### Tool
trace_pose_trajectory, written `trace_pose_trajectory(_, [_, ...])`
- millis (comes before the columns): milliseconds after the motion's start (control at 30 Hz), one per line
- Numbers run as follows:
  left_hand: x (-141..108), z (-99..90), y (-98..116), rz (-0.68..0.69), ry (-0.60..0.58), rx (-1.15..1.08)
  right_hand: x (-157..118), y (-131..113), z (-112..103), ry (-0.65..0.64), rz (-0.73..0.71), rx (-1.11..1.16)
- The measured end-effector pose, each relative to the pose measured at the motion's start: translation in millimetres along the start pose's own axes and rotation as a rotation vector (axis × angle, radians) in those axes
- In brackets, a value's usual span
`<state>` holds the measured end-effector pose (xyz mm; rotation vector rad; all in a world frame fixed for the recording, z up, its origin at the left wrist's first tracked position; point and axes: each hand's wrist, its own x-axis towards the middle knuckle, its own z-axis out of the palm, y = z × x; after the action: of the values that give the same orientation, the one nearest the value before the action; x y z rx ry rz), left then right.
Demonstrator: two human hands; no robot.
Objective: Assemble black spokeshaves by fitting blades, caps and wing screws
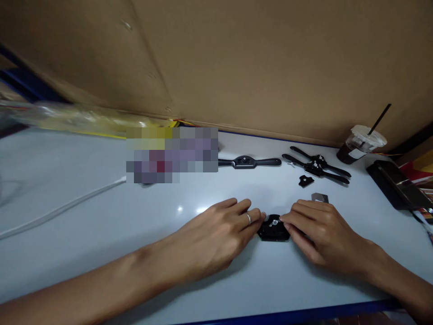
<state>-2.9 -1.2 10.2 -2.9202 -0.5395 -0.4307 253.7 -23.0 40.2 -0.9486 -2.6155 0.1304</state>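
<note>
A black spokeshave (274,232) with a silver screw (274,222) at its middle is between my two hands, low over the white tabletop. My left hand (233,225), a ring on one finger, is closed around its left side. With fingers bent together, my right hand (316,230) grips its right side, the fingertips close to the screw. Both handles are hidden under my hands. Just behind my right hand lies a flat grey metal blade (320,197), partly covered. Farther back is a small black cap plate (306,180) with a hole in it.
Another spokeshave (244,162) lies at the back middle, and two more spokeshaves (314,166) sit to its right. A lidded drink cup (361,143) with a straw stands back right, near a black device (392,185). A white cable (67,204) runs left. A blurred patch covers items behind.
</note>
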Motion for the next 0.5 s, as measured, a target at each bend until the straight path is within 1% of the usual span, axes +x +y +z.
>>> trace_pose_trajectory(100, [0,0.6,-1,-0.002,-0.005,-0.003,-2,4,-1,-0.020,0.042,-0.014])
trace_pose_trajectory(200, [1,1.2,-1,-0.004,-0.021,0.001,-3,10,-7,-0.061,0.080,-0.015])
trace_pose_trajectory(267, [1,1.2,-1,-0.003,-0.024,0.004,-3,12,-14,-0.129,0.101,0.000])
trace_pose_trajectory(400, [2,0.6,-1,-0.004,-0.023,-0.001,-2,13,-24,-0.318,0.148,0.041])
trace_pose_trajectory(500, [0,0.4,0,-0.003,-0.032,-0.009,-1,11,-24,-0.374,0.145,0.074])
